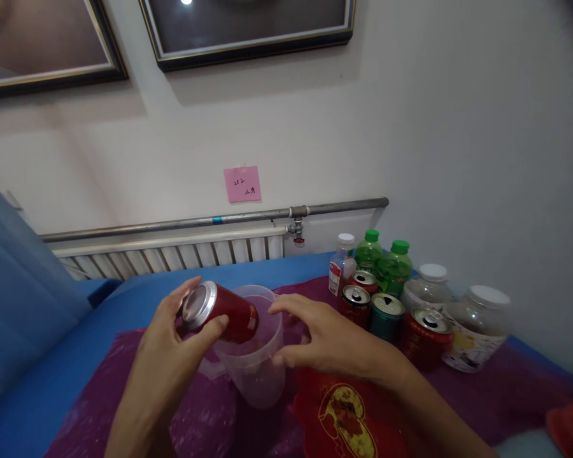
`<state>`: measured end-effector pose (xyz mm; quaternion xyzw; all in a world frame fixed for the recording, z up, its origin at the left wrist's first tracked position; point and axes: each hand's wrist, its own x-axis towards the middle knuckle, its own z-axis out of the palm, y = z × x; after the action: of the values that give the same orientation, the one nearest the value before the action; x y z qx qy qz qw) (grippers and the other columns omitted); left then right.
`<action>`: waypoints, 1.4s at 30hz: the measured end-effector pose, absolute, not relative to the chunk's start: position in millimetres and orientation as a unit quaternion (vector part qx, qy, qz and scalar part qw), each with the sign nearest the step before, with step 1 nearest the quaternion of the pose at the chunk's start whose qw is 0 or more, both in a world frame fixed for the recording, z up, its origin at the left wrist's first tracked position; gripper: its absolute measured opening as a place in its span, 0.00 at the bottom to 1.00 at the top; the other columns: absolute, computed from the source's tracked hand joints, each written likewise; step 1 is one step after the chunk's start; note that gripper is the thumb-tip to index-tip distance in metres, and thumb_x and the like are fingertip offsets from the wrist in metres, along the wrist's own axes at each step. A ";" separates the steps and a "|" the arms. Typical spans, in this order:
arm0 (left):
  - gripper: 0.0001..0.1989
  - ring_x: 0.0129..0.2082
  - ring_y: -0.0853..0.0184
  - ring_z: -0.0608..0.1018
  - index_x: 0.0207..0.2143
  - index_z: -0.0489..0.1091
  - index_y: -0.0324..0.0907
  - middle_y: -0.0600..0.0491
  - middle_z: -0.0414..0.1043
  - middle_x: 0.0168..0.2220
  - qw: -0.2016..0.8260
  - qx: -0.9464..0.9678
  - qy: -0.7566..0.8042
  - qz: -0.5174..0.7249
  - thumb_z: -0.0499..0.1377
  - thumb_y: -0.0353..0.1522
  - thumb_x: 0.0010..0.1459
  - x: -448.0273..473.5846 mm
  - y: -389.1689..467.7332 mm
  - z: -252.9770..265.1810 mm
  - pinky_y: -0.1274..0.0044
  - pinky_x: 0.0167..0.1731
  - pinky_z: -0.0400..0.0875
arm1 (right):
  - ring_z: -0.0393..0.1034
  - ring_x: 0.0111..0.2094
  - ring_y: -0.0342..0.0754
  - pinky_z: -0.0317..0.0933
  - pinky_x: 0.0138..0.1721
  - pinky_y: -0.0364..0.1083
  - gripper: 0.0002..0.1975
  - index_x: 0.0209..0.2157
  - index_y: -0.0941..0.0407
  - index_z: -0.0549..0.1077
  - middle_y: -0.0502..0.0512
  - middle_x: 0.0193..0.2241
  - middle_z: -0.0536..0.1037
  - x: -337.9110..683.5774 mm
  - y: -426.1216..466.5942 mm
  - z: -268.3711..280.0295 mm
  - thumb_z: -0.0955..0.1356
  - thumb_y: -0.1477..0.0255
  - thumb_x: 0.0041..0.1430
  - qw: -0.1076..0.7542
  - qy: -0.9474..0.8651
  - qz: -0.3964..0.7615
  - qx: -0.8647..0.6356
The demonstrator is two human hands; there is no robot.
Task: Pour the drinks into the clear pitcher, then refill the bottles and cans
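Note:
My left hand (179,343) is wrapped around a red drink can (232,312). The can lies tilted, with its silver end up towards the left and its other end over the mouth of a translucent plastic pitcher (260,381). The pitcher stands on purple plastic sheeting, with its handle to the left. Curved around the pitcher's right side is my right hand (315,334), its thumb and a finger at the rim and wall. The can's lower end is partly out of sight, and I cannot make out any liquid flowing.
Right of the pitcher stand several cans (386,306), green-capped bottles (395,264), a white-capped bottle (335,273) and white-lidded jars (477,324). A red bag with a yellow print (348,416) lies in front. A radiator (195,254) and pipe (253,218) run along the wall.

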<state>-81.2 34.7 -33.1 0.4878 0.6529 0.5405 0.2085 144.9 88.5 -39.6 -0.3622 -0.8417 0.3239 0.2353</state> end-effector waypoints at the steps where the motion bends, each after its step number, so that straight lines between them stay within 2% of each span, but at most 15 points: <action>1: 0.35 0.51 0.56 0.74 0.55 0.66 0.51 0.51 0.70 0.54 0.200 0.494 0.657 0.533 0.67 0.44 0.43 -80.4 34.5 -32.4 0.62 0.51 0.69 | 0.67 0.46 0.50 0.63 0.46 0.48 0.27 0.50 0.53 0.71 0.55 0.49 0.72 144.7 88.5 -40.1 0.77 0.65 0.48 0.237 -0.845 0.317 -0.359; 5: 0.33 0.52 0.55 0.72 0.55 0.67 0.49 0.49 0.69 0.54 0.172 0.505 0.672 0.513 0.66 0.45 0.45 -77.9 33.6 -29.0 0.61 0.53 0.66 | 0.67 0.42 0.48 0.62 0.41 0.44 0.16 0.39 0.54 0.72 0.51 0.43 0.72 141.4 89.2 -45.3 0.77 0.68 0.48 0.259 -0.864 0.268 -0.339; 8: 0.33 0.51 0.55 0.73 0.54 0.67 0.52 0.51 0.70 0.53 0.170 0.496 0.659 0.539 0.67 0.46 0.44 -78.3 34.1 -29.5 0.61 0.52 0.67 | 0.67 0.42 0.48 0.62 0.41 0.45 0.16 0.35 0.54 0.72 0.51 0.41 0.71 139.9 91.0 -48.7 0.77 0.67 0.47 0.272 -0.866 0.252 -0.336; 16: 0.33 0.50 0.55 0.74 0.54 0.68 0.54 0.52 0.72 0.51 0.136 0.485 0.643 0.577 0.68 0.44 0.43 -71.3 39.7 -31.9 0.62 0.51 0.67 | 0.68 0.42 0.48 0.63 0.44 0.45 0.14 0.33 0.55 0.72 0.52 0.41 0.71 138.4 91.8 -47.4 0.77 0.69 0.47 0.315 -0.851 0.233 -0.349; 22: 0.33 0.50 0.57 0.75 0.55 0.67 0.55 0.53 0.71 0.53 0.125 0.492 0.612 0.607 0.68 0.43 0.45 -64.0 37.6 -33.5 0.64 0.50 0.69 | 0.67 0.43 0.48 0.62 0.45 0.46 0.13 0.34 0.56 0.72 0.54 0.44 0.70 140.6 86.8 -41.7 0.76 0.74 0.47 0.336 -0.850 0.198 -0.355; 32: 0.32 0.51 0.56 0.74 0.56 0.67 0.53 0.52 0.69 0.54 0.087 0.537 0.630 0.555 0.67 0.45 0.47 -63.7 44.2 -40.4 0.63 0.50 0.69 | 0.64 0.34 0.45 0.59 0.36 0.44 0.12 0.35 0.55 0.71 0.51 0.37 0.68 146.3 99.9 -50.6 0.75 0.69 0.50 0.280 -0.860 0.190 -0.383; 35: 0.33 0.51 0.55 0.74 0.57 0.66 0.53 0.51 0.69 0.54 0.104 0.548 0.624 0.548 0.66 0.45 0.48 -63.8 46.4 -42.5 0.62 0.51 0.68 | 0.64 0.35 0.45 0.59 0.36 0.44 0.12 0.35 0.55 0.70 0.50 0.37 0.68 148.2 100.0 -51.1 0.74 0.69 0.51 0.269 -0.864 0.197 -0.377; 42: 0.34 0.53 0.55 0.73 0.58 0.65 0.52 0.50 0.69 0.56 0.060 0.536 0.625 0.564 0.66 0.45 0.49 -58.5 45.3 -42.0 0.60 0.56 0.64 | 0.65 0.38 0.47 0.59 0.38 0.44 0.13 0.35 0.55 0.69 0.50 0.37 0.68 149.5 99.7 -51.7 0.75 0.69 0.51 0.272 -0.866 0.209 -0.365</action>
<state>-58.5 45.3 -42.0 0.5362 0.6254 0.5638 0.0601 149.5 99.7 -51.7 -0.3648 -0.8656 0.2089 0.2720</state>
